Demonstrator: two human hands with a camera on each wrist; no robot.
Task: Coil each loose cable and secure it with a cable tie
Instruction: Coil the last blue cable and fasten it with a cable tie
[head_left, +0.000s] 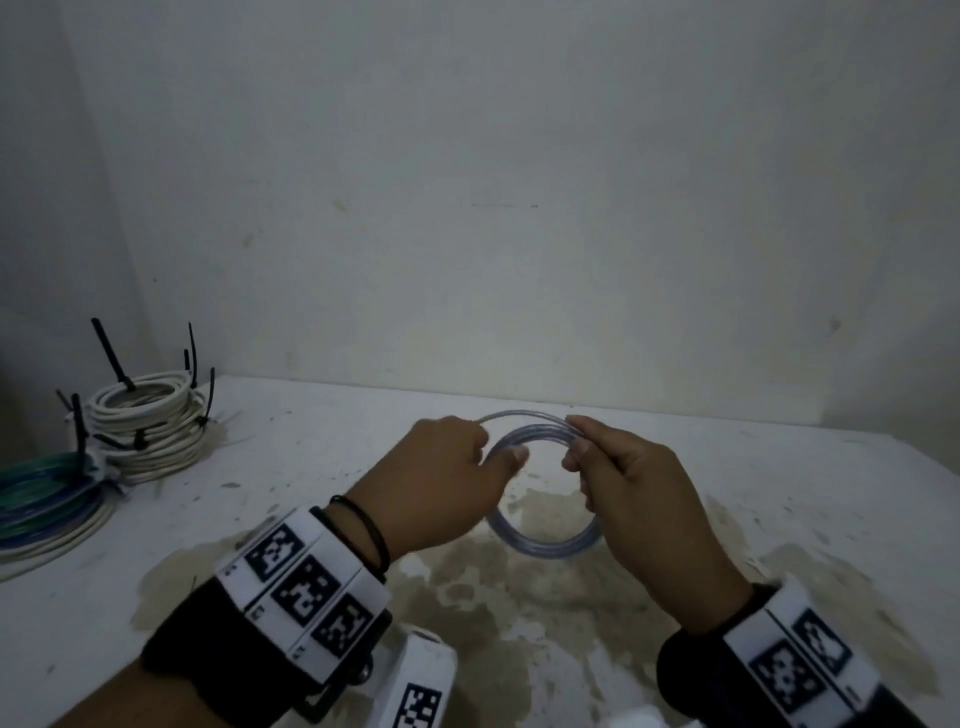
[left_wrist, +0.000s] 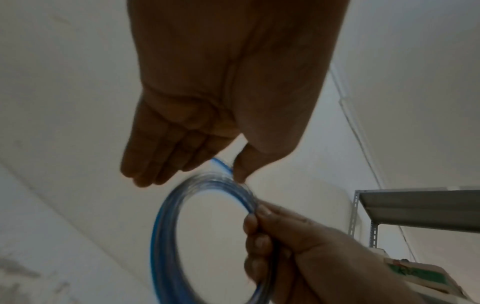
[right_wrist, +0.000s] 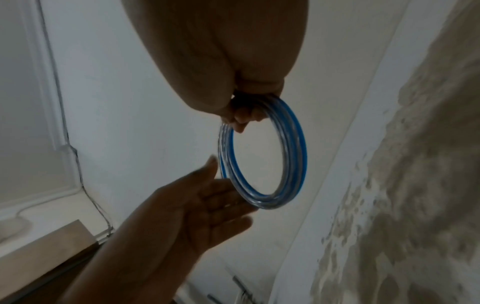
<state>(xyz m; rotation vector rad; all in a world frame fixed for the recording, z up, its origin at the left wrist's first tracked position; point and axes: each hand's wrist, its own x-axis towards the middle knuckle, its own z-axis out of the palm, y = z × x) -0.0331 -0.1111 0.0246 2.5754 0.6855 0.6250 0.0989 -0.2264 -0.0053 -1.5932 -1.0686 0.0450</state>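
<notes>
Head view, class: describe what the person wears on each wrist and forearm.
Left hand: a thin black cord bracelet, then a white band of square black-and-white coded markers over a black cuff. Right hand: a similar white marker band over black. No sleeves show.

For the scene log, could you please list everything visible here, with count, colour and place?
Held coil: one, clear with a blue stripe, held above the table centre, no tie visible on it.
White coils: a stack, count unclear, bound with black ties, far left of the table.
Blue-green coils: count unclear, with white cable beneath, left edge.
Table: one, white, stained brown near the centre.
Shelf: one, grey metal, seen in the left wrist view.
Wristbands: two, black with white marker blocks.
Left hand: thumb pressing the coil's left side, fingers straight.
Right hand: grips the coil's right side.
</notes>
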